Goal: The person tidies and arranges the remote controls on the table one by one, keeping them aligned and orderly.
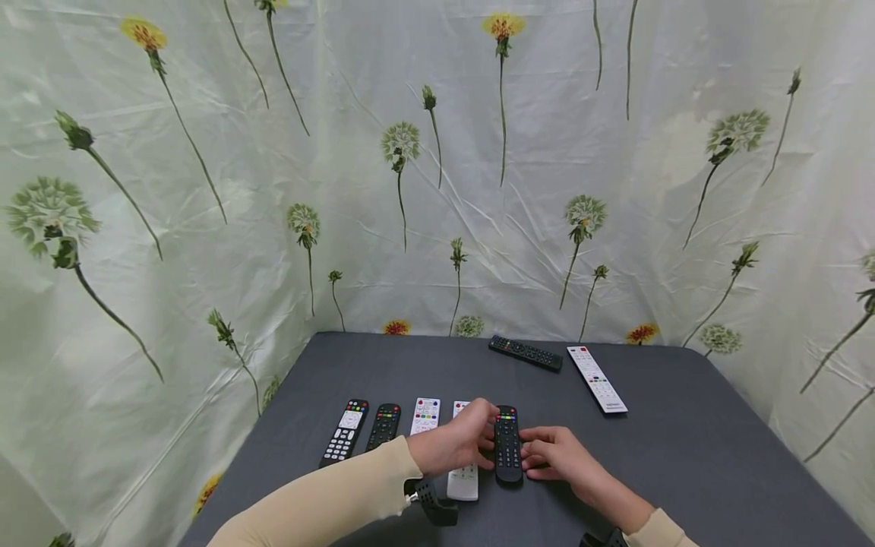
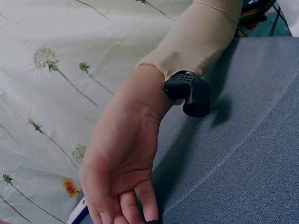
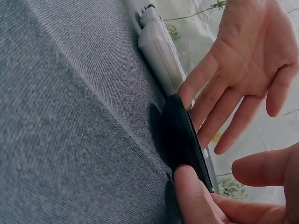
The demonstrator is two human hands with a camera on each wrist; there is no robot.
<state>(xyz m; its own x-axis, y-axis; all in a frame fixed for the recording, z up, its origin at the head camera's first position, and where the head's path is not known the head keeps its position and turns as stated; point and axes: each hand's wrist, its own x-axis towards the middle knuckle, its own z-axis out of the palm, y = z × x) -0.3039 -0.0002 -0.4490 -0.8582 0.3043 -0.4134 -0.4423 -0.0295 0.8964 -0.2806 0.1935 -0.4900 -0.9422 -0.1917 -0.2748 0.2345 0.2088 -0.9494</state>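
A black remote control [image 1: 508, 448] with coloured buttons at its far end lies on the dark grey table between both hands. My left hand [image 1: 459, 439] reaches over a white remote control [image 1: 463, 483], its fingers at the black remote's left edge. Fairly straight fingers of that left hand [image 3: 247, 70] show beside the dark remote [image 3: 182, 135] in the right wrist view. My right hand [image 1: 557, 456] rests its fingertips along the opposite edge, with the thumb [image 3: 189, 191] at the side. The left wrist view shows the left hand [image 2: 121, 154] with fingertips cut off below.
To the left lie another white remote [image 1: 425, 416], a small black remote [image 1: 384, 427] and a black-and-white remote [image 1: 344, 433]. Farther back are a long black remote [image 1: 525, 353] and a slanted white remote [image 1: 597, 380]. A flowered curtain [image 1: 437, 213] hangs behind the table [image 1: 683, 456].
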